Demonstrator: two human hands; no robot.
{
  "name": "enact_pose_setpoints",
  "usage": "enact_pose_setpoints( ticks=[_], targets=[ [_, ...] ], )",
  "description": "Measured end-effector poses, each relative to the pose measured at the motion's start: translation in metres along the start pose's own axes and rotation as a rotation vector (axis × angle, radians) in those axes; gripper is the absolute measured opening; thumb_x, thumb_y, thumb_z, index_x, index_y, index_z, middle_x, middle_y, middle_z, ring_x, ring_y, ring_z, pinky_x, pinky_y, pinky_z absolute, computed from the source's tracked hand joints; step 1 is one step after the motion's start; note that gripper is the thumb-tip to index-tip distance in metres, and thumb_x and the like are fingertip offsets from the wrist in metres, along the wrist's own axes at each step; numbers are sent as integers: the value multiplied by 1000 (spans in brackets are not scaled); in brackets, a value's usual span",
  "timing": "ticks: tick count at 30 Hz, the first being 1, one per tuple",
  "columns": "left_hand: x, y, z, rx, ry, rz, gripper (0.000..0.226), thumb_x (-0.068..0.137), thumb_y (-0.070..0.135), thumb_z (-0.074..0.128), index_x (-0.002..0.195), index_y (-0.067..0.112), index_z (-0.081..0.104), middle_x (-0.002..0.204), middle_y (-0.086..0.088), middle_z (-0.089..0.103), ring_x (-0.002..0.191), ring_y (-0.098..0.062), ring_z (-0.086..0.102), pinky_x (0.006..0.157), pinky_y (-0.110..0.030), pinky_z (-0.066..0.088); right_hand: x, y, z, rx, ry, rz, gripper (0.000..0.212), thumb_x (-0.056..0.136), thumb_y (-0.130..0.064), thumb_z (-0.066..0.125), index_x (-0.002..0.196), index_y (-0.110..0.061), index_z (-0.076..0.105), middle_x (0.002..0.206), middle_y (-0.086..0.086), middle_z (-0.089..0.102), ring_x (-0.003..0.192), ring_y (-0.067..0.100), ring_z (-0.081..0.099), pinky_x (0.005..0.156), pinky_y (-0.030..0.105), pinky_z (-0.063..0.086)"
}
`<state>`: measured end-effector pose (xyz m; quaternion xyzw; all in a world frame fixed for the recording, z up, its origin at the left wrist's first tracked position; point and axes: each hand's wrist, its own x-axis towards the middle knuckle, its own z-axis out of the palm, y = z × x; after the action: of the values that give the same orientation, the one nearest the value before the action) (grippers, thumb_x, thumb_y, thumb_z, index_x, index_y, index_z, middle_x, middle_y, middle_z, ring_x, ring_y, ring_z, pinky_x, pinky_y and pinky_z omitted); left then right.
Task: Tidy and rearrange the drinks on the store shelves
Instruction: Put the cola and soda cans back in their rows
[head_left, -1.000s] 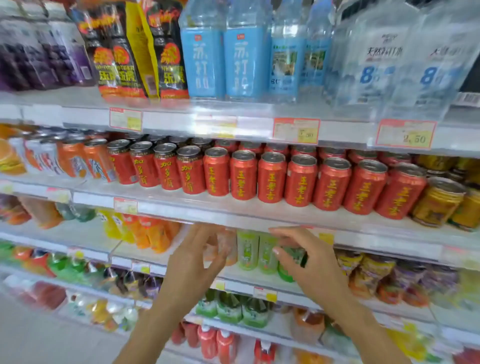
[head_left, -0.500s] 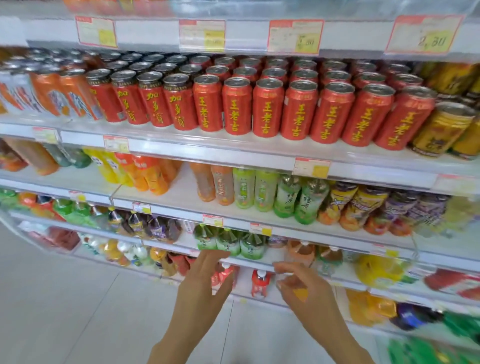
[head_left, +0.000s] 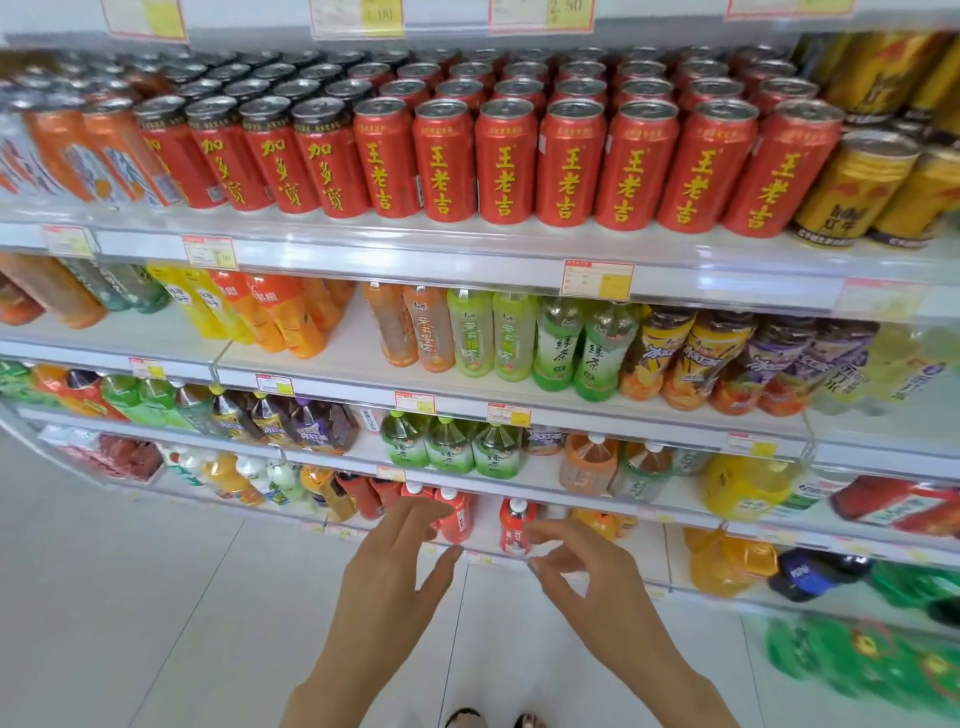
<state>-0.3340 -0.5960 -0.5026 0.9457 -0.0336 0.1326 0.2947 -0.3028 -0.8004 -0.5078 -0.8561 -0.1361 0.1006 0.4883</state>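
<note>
Both my hands hang low in front of the shelving and hold nothing. My left hand (head_left: 400, 566) has straight, relaxed fingers that point up toward two red bottles (head_left: 453, 514) on a low shelf. My right hand (head_left: 587, 577) has loosely bent fingers just in front of a single red bottle (head_left: 514, 522). Rows of red cans (head_left: 506, 161) fill the upper shelf. Green tea bottles (head_left: 582, 348) stand on the shelf below them, and further green bottles (head_left: 449, 447) sit one shelf lower.
Gold cans (head_left: 852, 192) stand at the right of the red ones, orange and white cans (head_left: 78, 150) at the left. Orange and yellow bottles (head_left: 260, 312) and purple-labelled bottles (head_left: 789, 358) share the tea shelf. Price tags (head_left: 597, 278) line the shelf edges. White tiled floor (head_left: 156, 597) lies below.
My hands have dropped from the green tea bottle shelf to the low red-bottle shelf. The view has tilted down, so the top shelf of water bottles is gone from sight.
</note>
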Motion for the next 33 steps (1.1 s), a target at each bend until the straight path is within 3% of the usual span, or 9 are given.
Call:
enact_pose_setpoints(
  ticks=[3,7,13,16,21,25,30,33],
  targets=[
    [9,6,-3,-31,5,53,27,84,43,44,110,37,47,104,24,47,84,5,51,60,-9,45,-3,-4,-1,5,47,-6,24,88,-23,62,106,-38,61,102,-23,62,89,-1,61,82,12,46],
    [13,5,-3,-59,-28,128,28,85,44,43,112,38,45,103,27,43,85,5,50,70,-11,43,-10,-7,0,3,107,-12,23,87,-27,60,107,-38,61,102,-23,62,89,1,61,82,14,47],
    [-4,-7,-7,-76,-116,196,32,84,49,42,113,37,46,101,23,45,83,2,51,63,-16,48,-33,-16,18,-7,195,50,33,89,-21,60,105,-49,52,104,-20,61,89,-1,59,81,8,43],
    [-13,-14,-11,-98,-159,215,31,83,50,41,112,38,46,102,21,48,84,3,50,65,-18,48,-52,-19,36,13,233,111,35,89,-21,60,106,-50,51,104,-22,61,89,1,59,83,11,44],
    [-21,-14,-5,-155,-265,275,31,82,48,43,110,36,49,100,23,46,88,11,49,65,-7,38,-85,-17,56,-22,327,182,37,89,-23,60,105,-54,49,103,-22,60,86,5,60,84,20,48],
    [-17,4,7,-161,-327,378,36,82,45,43,112,28,52,99,15,50,83,2,44,69,-4,35,-105,-20,49,-25,453,225,30,90,-21,60,110,-43,55,103,-22,60,86,6,60,84,23,49],
    [-9,42,16,-197,-375,466,45,81,51,38,113,25,56,111,12,52,103,-6,49,82,-22,40,-119,-31,25,-13,630,227,31,88,-16,61,104,-42,57,98,-24,62,82,1,59,76,12,46],
    [-8,61,18,-232,-377,512,43,80,50,40,114,27,55,106,17,48,99,-5,50,79,-21,39,-127,-32,13,4,703,230,31,88,-15,62,103,-41,58,97,-23,63,80,3,60,74,10,45]
  ],
)
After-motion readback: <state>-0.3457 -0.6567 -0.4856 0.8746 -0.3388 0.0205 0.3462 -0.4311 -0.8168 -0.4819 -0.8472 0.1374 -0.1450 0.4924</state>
